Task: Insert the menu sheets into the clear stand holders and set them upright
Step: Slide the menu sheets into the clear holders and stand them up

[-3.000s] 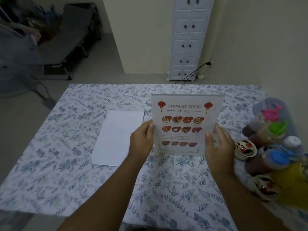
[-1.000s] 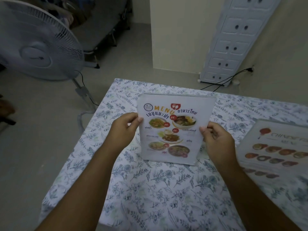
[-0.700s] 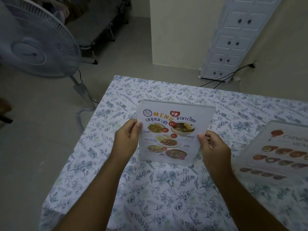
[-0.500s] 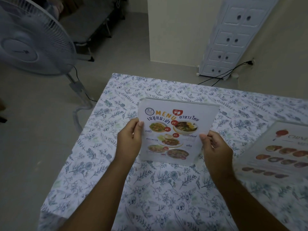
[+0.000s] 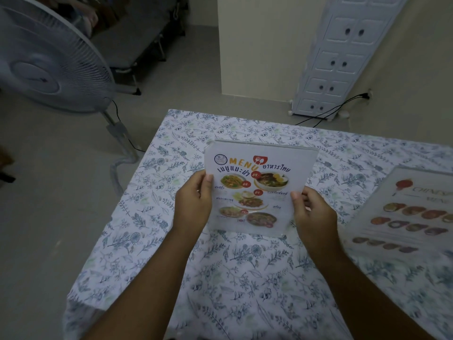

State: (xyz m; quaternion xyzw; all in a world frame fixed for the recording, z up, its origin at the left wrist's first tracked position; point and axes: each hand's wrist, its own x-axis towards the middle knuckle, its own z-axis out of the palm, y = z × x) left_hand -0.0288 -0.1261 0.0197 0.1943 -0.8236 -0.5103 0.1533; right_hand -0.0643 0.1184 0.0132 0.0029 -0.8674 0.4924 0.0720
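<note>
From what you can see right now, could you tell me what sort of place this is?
Probably a room in a home, not a restaurant floor: a standing fan, a white plastic drawer cabinet against the wall and a folding cot surround one table under a floral cloth.

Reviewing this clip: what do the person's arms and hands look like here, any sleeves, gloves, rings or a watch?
Both forearms are bare as far as the frame shows, with no sleeves in view. The left hand and right hand wear no gloves; no ring, watch or bracelet shows. Fingernails look short and unpainted.
</note>
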